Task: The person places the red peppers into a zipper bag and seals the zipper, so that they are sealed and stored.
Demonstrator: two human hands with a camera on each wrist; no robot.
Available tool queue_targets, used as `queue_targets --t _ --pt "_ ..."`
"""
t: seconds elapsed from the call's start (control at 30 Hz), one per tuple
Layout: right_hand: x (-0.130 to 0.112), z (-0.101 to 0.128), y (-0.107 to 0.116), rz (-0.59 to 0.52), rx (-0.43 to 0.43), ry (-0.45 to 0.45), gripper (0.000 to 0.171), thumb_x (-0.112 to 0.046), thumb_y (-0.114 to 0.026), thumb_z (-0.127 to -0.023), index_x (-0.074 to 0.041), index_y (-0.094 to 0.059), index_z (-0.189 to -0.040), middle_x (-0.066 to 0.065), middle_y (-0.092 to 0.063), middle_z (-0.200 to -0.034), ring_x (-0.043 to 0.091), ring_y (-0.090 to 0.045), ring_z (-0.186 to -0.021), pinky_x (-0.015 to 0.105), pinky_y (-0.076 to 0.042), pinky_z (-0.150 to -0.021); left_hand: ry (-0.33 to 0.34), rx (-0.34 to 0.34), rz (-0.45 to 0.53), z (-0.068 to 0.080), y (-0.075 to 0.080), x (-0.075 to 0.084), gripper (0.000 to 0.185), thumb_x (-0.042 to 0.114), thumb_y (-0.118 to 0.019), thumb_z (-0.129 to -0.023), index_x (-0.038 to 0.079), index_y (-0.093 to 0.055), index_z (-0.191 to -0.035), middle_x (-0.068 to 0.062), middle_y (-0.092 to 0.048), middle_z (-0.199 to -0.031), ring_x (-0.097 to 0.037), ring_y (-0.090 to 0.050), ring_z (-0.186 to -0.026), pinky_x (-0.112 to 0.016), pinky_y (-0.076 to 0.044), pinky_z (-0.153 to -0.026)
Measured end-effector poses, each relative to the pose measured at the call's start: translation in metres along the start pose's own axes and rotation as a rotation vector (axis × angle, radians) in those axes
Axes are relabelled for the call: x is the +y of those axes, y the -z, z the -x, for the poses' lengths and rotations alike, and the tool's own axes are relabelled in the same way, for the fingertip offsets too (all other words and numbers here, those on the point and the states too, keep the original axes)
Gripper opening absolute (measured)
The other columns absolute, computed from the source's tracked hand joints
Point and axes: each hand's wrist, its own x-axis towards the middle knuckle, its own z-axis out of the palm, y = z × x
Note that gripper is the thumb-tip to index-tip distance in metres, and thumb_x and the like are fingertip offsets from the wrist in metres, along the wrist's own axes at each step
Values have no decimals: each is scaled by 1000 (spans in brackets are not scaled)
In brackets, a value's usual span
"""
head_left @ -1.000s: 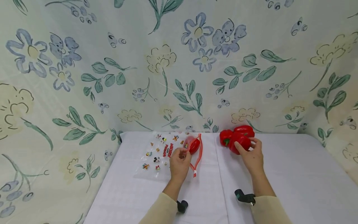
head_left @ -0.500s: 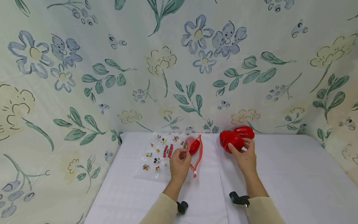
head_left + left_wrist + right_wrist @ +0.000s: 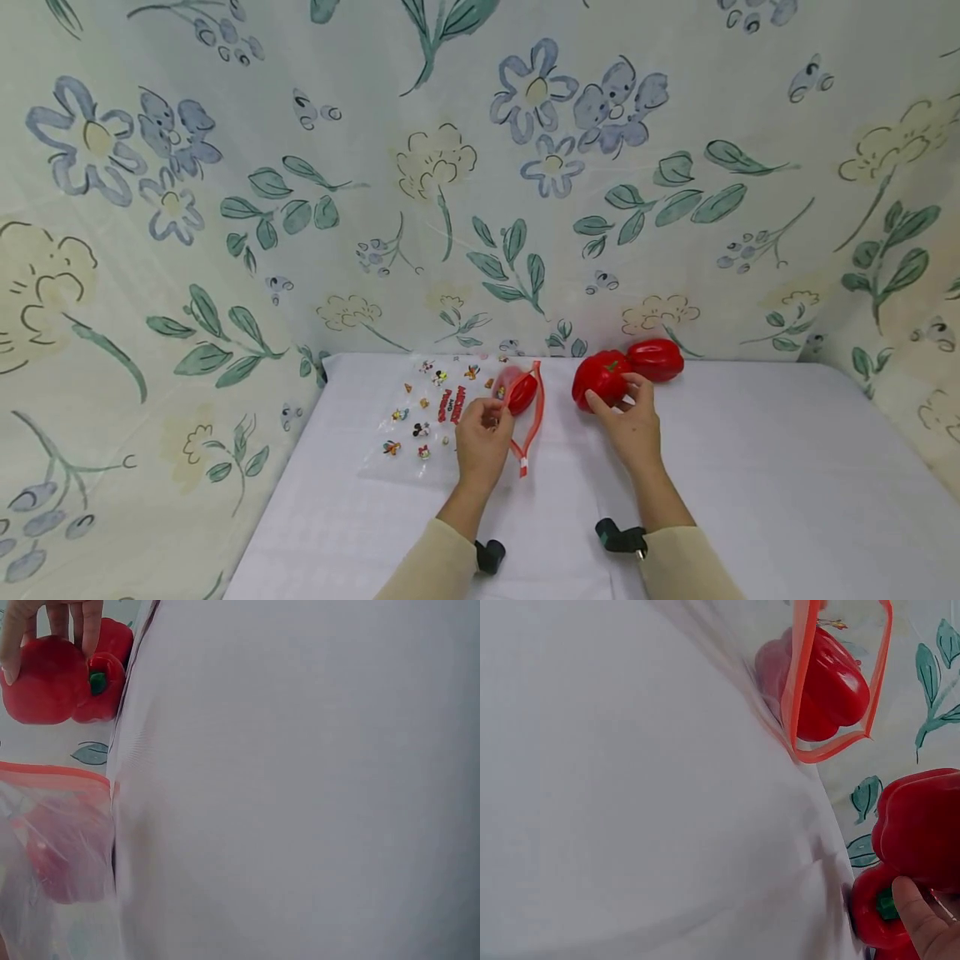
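At the head view's centre my left hand (image 3: 483, 437) pinches the orange-red zip edge of a clear printed zip bag (image 3: 405, 458). The bag lies on its side, mouth held apart and facing right, with a glossy red bell pepper (image 3: 522, 395) just inside. To the right, my right hand (image 3: 630, 421) grips another red bell pepper (image 3: 45, 682), thumb on the near side and fingers over the far side. Close behind it stands a red pepper with a green stem (image 3: 870, 907), largely hidden in the head view. One more red pepper (image 3: 660, 360) lies at the back right.
A white cloth covers the table (image 3: 772, 483). Right behind its back edge hangs a flowered curtain (image 3: 495, 208). Small black cameras (image 3: 621, 536) are strapped at both wrists.
My right hand has moved left with the gripped pepper, from in front of the back-right pepper towards the bag. My left hand and the bag stay in place.
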Motion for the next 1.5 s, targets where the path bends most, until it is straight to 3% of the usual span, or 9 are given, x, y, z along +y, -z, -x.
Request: queue_targets --t 0.5,1.07,1.27,1.5 --pt "3 6 -40 -22 -123 -37 76 -36 -80 -87 -21 -33 -146 16 -40 -159 40 -45 -140 55 -51 -105 2 4 2 -1 1 0 10 12 -73 -91 18 -69 -98 6 -68 -93 -9 -63 -88 -21 -58 -79" --pt "2 16 -57 -29 -159 -14 75 -32 -80 -87 -16 -35 -145 17 -42 -155 41 -51 -137 51 -53 -101 -58 23 -20 1 0 6 9 12 -72 -91 17 -69 -97 5 -68 -93 -9 -62 -85 -21 -59 -77" --pt "2 21 -63 -48 -207 10 74 -33 -80 -88 -16 -36 -145 16 -42 -155 42 -51 -137 51 -54 -101 -76 23 -25 3 0 7 9 13 -72 -92 18 -70 -99 5 -69 -95 -8 -62 -86 -20 -58 -77" --pt "3 24 -71 -71 -236 32 72 -37 -81 -86 -16 -41 -143 15 -46 -145 38 -55 -132 48 -55 -101 -86 23 -14 2 -1 3 6 17 -72 -92 19 -70 -98 6 -69 -96 -7 -63 -87 -22 -59 -79"
